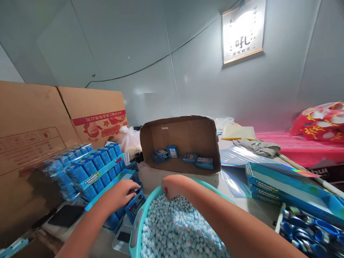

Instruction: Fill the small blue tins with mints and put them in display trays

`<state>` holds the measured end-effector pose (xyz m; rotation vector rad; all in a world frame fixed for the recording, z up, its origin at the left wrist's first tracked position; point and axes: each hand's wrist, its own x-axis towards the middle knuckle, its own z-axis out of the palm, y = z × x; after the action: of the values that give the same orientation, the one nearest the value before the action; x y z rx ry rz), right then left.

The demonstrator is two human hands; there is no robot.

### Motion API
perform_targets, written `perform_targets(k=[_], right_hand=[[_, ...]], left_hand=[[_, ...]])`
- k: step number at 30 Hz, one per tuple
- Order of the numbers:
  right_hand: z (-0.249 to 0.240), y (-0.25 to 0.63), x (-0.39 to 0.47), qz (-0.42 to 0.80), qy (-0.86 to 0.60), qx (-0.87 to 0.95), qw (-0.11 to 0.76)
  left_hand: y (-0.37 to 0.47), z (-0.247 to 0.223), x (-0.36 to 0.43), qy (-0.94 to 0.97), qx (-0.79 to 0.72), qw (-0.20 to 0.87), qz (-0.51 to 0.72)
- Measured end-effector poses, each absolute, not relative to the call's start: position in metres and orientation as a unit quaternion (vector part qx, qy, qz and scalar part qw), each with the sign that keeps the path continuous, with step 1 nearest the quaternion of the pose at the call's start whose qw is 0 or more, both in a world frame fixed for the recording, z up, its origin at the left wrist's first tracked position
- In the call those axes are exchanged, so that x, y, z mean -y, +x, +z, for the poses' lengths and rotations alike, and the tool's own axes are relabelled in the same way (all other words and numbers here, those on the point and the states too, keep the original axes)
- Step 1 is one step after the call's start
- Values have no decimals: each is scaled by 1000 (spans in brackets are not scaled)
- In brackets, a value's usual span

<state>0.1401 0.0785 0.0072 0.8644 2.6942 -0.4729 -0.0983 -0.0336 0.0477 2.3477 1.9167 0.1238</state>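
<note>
A teal tub full of pale blue and white candies stands in front of me. My right hand is closed at the tub's far left rim, over the candies; what it holds, if anything, is hidden. To the left of the tub, my left hand has its fingers bent over the top of a small blue box. More blue boxes stand in a display tray beneath and behind that hand. Stacked packs of blue boxes rise farther left.
An open brown carton with several blue packets lies beyond the tub. Large cardboard boxes stand at the left. At the right are blue display trays, a container of blue-and-silver pieces and a grey cloth.
</note>
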Motion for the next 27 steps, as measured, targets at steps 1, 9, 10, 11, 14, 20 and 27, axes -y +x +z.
perform_targets(k=[1,9,10,11,14,20,27], right_hand=[[7,140,-78,-164,297,-931,134],[18,145,-74,-212,291,-921,147],[20,146,-72,-220,295,-918,147],[23,147,-71,-226,300,-915,146],[29,149,-67,-242,312,-907,146],[23,153,-65,-239,305,-914,116],[4,152,-73,-213,310,-922,88]], left_hand=[[-98,47,34,769,-635,57,51],[-86,49,43,739,-659,64,126],[-80,52,46,739,-657,49,141],[-71,54,50,744,-649,32,153],[-30,55,71,779,-613,16,131],[80,25,116,795,-599,92,-28],[79,9,112,781,-605,149,38]])
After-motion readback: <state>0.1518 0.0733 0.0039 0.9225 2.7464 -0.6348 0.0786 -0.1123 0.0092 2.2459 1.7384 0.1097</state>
